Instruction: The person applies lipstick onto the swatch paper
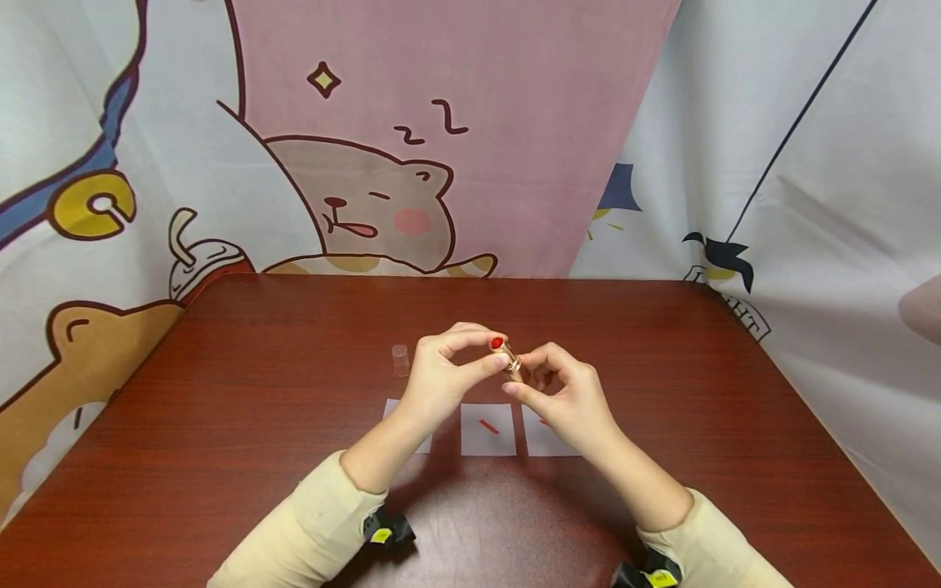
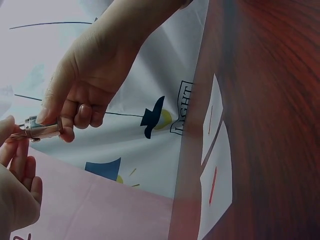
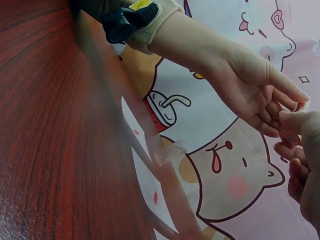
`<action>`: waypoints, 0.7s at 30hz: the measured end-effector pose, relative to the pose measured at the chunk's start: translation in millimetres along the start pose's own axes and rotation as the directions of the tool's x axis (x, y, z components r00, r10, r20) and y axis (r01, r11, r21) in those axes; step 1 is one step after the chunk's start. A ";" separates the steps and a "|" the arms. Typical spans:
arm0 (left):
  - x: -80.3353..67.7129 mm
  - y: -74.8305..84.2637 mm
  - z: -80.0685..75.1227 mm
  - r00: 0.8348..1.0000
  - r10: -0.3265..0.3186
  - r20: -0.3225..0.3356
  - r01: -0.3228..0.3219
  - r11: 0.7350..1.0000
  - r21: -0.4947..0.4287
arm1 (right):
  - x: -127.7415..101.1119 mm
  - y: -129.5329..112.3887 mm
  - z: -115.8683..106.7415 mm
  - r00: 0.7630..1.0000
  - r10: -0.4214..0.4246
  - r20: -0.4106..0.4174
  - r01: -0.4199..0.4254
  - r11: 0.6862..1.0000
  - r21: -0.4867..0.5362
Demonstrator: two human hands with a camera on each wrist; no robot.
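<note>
Above the table, both hands hold an uncapped lipstick (image 1: 507, 357) with a gold-toned case and a red tip facing up and left. My left hand (image 1: 437, 371) pinches the upper part of the case between thumb and fingers. At the lower end, my right hand (image 1: 569, 396) grips the base with thumb and curled fingers. The right wrist view shows the round bottom of the lipstick (image 3: 290, 137) between the hands. Below them lie white paper cards: the middle card (image 1: 474, 445) and right card (image 1: 540, 441) bear red strokes, while the left card (image 1: 422, 447) is partly hidden by the left forearm.
A clear cap (image 1: 400, 360) stands on the brown table (image 1: 257, 408), left of the left hand. Behind the table hangs a cartoon-printed cloth (image 1: 515, 122). A small black device (image 1: 390, 528) is strapped at the left sleeve, another (image 1: 647, 572) at the right.
</note>
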State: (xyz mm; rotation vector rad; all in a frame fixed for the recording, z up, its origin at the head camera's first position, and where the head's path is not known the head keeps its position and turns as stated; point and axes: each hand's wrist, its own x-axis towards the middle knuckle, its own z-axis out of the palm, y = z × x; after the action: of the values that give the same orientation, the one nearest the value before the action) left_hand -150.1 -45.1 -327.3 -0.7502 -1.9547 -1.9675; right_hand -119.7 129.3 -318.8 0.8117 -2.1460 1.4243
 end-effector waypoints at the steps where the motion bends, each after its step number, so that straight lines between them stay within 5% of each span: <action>1: 0.2 0.0 -0.1 1.000 0.000 0.000 0.000 1.000 0.000 | 0.1 0.0 -0.1 1.000 -0.002 0.000 0.002 1.000 -0.001; 17: 0.9 -0.6 -2.2 1.000 0.013 -0.001 -0.013 1.000 -0.012 | 2.4 0.6 -6.3 0.997 0.043 0.065 -0.045 0.999 0.024; 21: 0.9 -0.4 -2.1 1.000 0.013 -0.002 -0.013 1.000 -0.019 | -0.3 17.1 -7.9 0.995 0.035 0.098 -0.040 0.998 0.047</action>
State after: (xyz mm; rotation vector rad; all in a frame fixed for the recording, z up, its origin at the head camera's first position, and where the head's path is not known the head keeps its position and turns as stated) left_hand -151.4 -47.0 -327.1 -0.7639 -1.9284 -1.9811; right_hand -130.8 141.8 -327.5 0.8796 -2.2167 1.4904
